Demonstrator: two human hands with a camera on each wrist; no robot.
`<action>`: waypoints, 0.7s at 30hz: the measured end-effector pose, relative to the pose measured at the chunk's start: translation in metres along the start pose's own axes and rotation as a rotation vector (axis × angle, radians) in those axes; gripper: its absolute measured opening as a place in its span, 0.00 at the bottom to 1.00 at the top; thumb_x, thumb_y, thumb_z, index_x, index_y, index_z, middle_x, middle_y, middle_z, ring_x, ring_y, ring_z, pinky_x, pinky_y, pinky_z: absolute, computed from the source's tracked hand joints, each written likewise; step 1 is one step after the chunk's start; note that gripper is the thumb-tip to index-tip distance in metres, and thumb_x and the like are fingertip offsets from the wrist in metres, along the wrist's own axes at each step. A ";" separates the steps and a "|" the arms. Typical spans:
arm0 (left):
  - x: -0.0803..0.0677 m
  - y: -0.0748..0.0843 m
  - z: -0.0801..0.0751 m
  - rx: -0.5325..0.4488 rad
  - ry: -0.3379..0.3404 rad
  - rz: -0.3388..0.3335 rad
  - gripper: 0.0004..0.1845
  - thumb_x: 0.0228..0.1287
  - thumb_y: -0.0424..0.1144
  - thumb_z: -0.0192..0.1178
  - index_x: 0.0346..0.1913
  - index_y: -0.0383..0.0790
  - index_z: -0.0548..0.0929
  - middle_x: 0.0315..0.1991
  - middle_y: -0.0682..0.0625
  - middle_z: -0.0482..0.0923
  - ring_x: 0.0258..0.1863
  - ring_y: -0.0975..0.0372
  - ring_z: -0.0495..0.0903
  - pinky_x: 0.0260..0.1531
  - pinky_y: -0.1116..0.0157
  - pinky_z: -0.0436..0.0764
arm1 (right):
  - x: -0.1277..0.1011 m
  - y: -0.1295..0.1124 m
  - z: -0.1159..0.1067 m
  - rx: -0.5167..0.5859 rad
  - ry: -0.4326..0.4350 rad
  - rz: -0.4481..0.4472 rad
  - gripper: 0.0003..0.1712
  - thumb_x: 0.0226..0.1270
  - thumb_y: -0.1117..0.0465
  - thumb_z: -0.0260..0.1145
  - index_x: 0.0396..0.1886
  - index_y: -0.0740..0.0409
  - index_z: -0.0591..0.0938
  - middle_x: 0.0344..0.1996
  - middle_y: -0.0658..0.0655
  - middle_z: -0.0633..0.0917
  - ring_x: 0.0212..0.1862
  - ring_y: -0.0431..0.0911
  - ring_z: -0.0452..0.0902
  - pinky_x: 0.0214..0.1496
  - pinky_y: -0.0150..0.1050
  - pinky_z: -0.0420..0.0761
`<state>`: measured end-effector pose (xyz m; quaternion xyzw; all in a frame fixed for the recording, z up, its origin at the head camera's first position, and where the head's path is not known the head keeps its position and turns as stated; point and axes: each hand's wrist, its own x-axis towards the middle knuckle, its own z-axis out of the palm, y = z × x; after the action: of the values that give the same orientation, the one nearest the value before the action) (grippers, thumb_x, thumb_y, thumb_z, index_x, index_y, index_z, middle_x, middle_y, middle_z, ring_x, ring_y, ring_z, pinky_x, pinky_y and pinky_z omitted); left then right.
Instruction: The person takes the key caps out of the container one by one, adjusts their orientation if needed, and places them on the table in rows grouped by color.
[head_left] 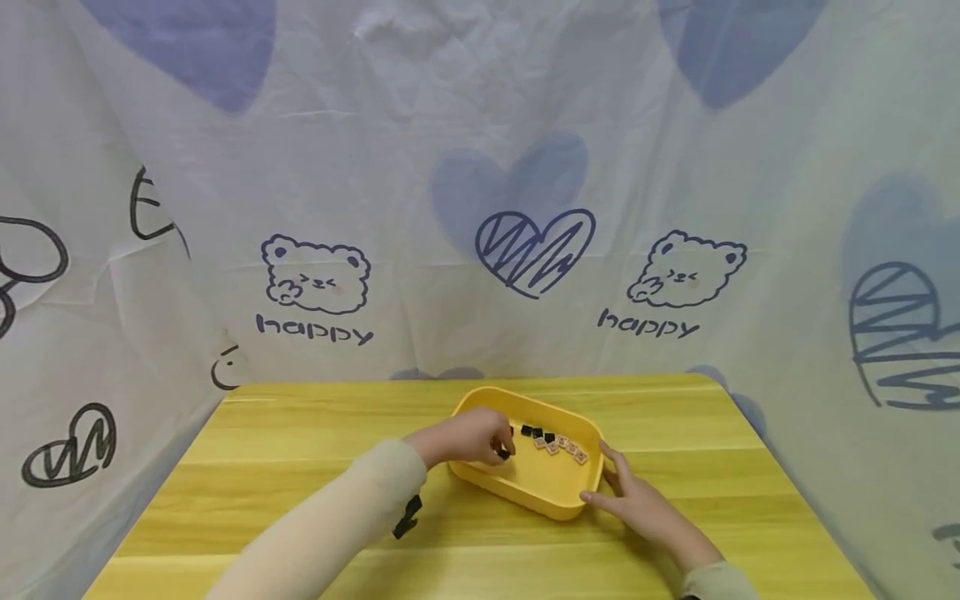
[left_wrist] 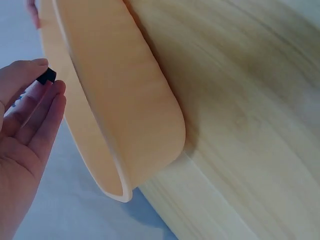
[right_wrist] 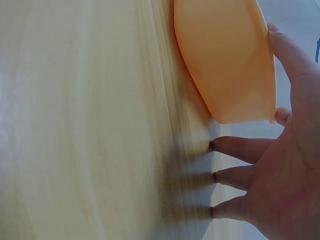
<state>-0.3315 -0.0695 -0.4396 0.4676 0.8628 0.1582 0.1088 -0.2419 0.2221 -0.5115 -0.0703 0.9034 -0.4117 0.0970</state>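
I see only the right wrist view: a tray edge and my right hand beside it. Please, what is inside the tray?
Observer: In the head view a row of small tiles lies in the tray, some black, some light brown.
Operator: What is the left hand doing?
Observer: The left hand reaches into the tray at its left side and pinches one black tile in its fingers.
Operator: Does the right hand grip the tray?
Observer: The right hand lies on the table with straight fingers against the tray's right end, the thumb at its near corner.
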 end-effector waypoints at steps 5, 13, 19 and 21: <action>-0.017 0.004 -0.003 -0.021 0.036 0.014 0.11 0.59 0.35 0.70 0.46 0.42 0.89 0.37 0.54 0.79 0.37 0.62 0.79 0.37 0.74 0.76 | 0.002 -0.003 0.000 0.006 -0.004 0.010 0.55 0.64 0.40 0.66 0.79 0.51 0.45 0.66 0.76 0.64 0.67 0.68 0.62 0.65 0.67 0.56; -0.044 0.018 0.001 -0.233 0.139 -0.030 0.08 0.57 0.37 0.72 0.40 0.43 0.89 0.34 0.62 0.78 0.35 0.67 0.78 0.39 0.69 0.79 | 0.002 -0.004 -0.001 -0.012 -0.036 0.012 0.55 0.65 0.40 0.64 0.79 0.51 0.43 0.66 0.75 0.65 0.65 0.71 0.62 0.64 0.69 0.57; -0.062 0.024 0.016 -0.363 0.209 -0.121 0.08 0.55 0.33 0.72 0.39 0.40 0.89 0.33 0.63 0.80 0.34 0.70 0.78 0.38 0.70 0.80 | 0.000 -0.007 -0.007 -0.024 -0.075 0.037 0.54 0.66 0.40 0.64 0.79 0.51 0.43 0.66 0.76 0.66 0.63 0.74 0.62 0.61 0.70 0.59; -0.067 0.026 0.020 -0.390 0.228 -0.154 0.08 0.54 0.32 0.73 0.39 0.39 0.90 0.33 0.62 0.81 0.33 0.70 0.78 0.37 0.70 0.80 | 0.001 -0.008 -0.008 -0.027 -0.079 0.044 0.54 0.66 0.40 0.64 0.79 0.50 0.43 0.66 0.76 0.65 0.63 0.74 0.62 0.61 0.70 0.59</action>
<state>-0.2687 -0.1096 -0.4456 0.3498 0.8557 0.3650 0.1104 -0.2441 0.2228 -0.5005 -0.0682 0.9057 -0.3939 0.1408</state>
